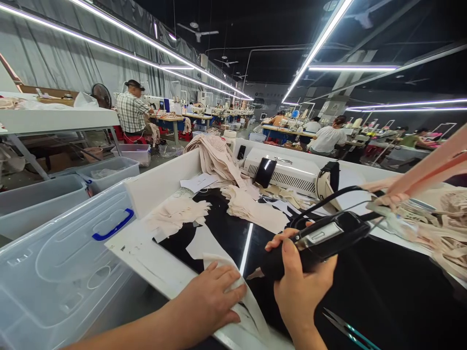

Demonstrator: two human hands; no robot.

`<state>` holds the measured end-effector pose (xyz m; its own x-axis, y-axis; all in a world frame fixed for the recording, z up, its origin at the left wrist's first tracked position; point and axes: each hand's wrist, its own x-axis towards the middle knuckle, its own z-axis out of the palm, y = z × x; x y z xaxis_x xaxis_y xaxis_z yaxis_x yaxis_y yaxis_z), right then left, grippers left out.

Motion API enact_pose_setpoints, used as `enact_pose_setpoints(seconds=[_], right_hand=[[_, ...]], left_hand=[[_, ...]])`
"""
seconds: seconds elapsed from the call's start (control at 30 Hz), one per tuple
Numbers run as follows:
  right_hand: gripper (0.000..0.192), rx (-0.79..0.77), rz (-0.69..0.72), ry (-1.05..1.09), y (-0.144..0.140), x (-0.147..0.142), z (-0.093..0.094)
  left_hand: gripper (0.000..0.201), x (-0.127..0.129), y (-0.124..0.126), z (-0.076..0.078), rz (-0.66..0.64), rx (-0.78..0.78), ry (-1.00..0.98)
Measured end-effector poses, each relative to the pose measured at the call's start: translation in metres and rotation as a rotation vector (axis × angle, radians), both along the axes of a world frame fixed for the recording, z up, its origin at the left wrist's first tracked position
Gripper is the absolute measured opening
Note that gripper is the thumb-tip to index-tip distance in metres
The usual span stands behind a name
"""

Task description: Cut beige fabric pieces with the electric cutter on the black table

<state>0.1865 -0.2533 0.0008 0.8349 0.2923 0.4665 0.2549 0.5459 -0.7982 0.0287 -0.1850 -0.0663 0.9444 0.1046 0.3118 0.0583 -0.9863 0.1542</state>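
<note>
Along near-left edge of glossy black-topped desk with white border [394, 279], left hand [213, 294] lies palm-down on curved cream fabric strip [253, 307], fingers slightly apart, not clamped. Above near part of desk, right hand [302, 289] grips black corded handheld tool with silver panel [346, 236], fingers wrapped round its body. Teal-handled metal snips [350, 330] lie at desk's near side. Stacked beige fabric pieces [257, 211] sit farther back on desk; white slotted casing [282, 171] at desk's far side. Translucent plastic bin with blue handle [73, 262] left of desk.
</note>
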Motion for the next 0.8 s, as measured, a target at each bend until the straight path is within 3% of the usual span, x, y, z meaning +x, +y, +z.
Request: enact_pose_setpoints(seconds=[0.13, 0.8], right_hand=[[0.033, -0.017, 0.007, 0.01, 0.0017, -0.0007, -0.0008], [0.037, -0.022, -0.007, -0.017, 0.0011, -0.0041, -0.0011]], left_hand=[[0.061, 0.0003, -0.001, 0.0009, -0.008, -0.024, 0.007], [0.066, 0.0023, -0.0016, -0.0025, 0.008, -0.018, -0.028]])
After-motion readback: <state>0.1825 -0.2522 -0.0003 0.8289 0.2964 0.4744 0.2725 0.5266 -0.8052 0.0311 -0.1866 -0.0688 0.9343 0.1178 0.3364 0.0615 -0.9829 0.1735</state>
